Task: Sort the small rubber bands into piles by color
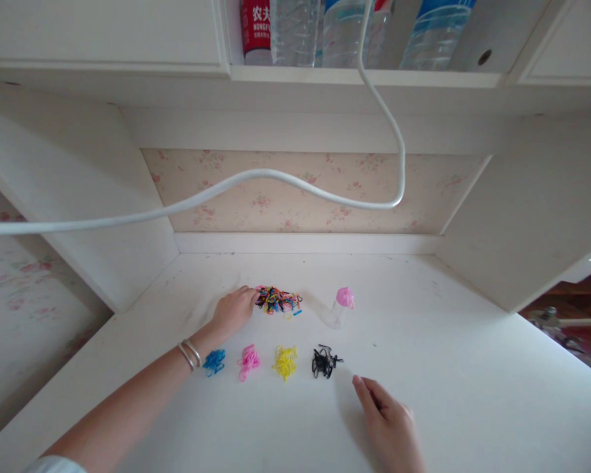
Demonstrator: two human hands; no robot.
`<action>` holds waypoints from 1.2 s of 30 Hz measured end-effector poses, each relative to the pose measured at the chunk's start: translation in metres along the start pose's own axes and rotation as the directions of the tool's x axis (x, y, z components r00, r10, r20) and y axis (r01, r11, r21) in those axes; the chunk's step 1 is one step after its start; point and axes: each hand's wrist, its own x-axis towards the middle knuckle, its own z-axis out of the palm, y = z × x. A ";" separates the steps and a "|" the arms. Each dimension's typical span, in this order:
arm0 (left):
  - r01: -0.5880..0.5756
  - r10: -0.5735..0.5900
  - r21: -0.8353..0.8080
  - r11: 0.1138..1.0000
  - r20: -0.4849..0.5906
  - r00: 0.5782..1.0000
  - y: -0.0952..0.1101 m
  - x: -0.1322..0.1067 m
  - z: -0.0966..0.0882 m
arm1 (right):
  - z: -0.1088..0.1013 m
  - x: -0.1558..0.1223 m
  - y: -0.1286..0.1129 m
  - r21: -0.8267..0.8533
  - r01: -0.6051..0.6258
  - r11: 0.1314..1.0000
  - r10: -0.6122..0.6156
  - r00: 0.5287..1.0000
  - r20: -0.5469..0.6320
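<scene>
My left hand (235, 310), with two silver bangles at the wrist, reaches to the left edge of a mixed pile of small coloured rubber bands (277, 300). Its fingers are closed at the pile, and whatever is between them is hidden. Nearer me lie sorted heaps in a row: blue bands (214, 362), pink bands (249, 362), yellow bands (285, 362) and black bands (325, 361). My right hand (388, 420) is just right of the black heap, apart from it, thumb and fingers closed together with nothing visible in them.
A small clear bottle with a pink lid (345, 297) stands right of the mixed pile on the white desk (463, 368). A white cable (276, 174) runs across in front of the back wall. Plastic bottles (295, 33) fill the shelf above. Side panels (522, 203) flank the desk.
</scene>
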 end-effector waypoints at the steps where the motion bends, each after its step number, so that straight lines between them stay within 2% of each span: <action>1: 0.006 -0.006 -0.001 1.000 -0.004 1.000 -0.001 0.000 -0.001 | 0.000 0.000 0.001 -0.001 0.004 1.000 -0.004 1.000 0.003; 9: 0.030 -0.031 -0.032 0.999 -0.044 0.999 -0.005 -0.003 -0.012 | 0.001 0.002 0.001 -0.011 0.015 1.000 -0.015 1.000 0.004; 12: 0.044 -0.049 -0.066 0.997 -0.074 0.996 -0.006 -0.012 -0.019 | 0.000 0.002 0.000 -0.023 0.005 1.000 -0.004 1.000 0.016; 15: 0.057 -0.066 -0.094 0.994 -0.100 0.993 -0.008 -0.039 -0.027 | 0.000 0.002 0.003 -0.021 -0.002 1.000 0.002 1.000 0.024; 18: 0.084 -0.101 -0.128 0.988 -0.129 0.987 -0.013 -0.082 -0.030 | 0.002 0.004 0.009 -0.011 -0.018 1.000 0.018 1.000 0.014; 21: 0.152 -0.172 -0.132 0.980 -0.160 0.972 -0.020 -0.124 -0.024 | 0.003 0.006 0.014 -0.034 -0.033 0.999 0.033 0.999 0.015; 24: 0.214 -0.222 -0.065 0.975 -0.183 0.958 -0.026 -0.151 -0.011 | 0.004 0.006 0.014 -0.071 -0.029 0.997 0.030 0.999 0.025; 28: 0.265 -0.257 0.011 0.964 -0.204 0.945 -0.026 -0.160 0.004 | 0.003 0.000 0.007 -0.106 -0.003 0.994 0.006 1.000 0.023; 31: 0.269 -0.259 0.021 0.963 -0.212 0.942 -0.025 -0.160 0.009 | 0.003 -0.004 0.002 -0.131 -0.005 0.991 0.005 1.000 -0.003; 36: 0.237 -0.254 -0.099 0.967 -0.239 0.937 -0.035 -0.177 0.009 | 0.003 -0.003 0.000 -0.104 0.004 0.995 -0.006 1.000 -0.011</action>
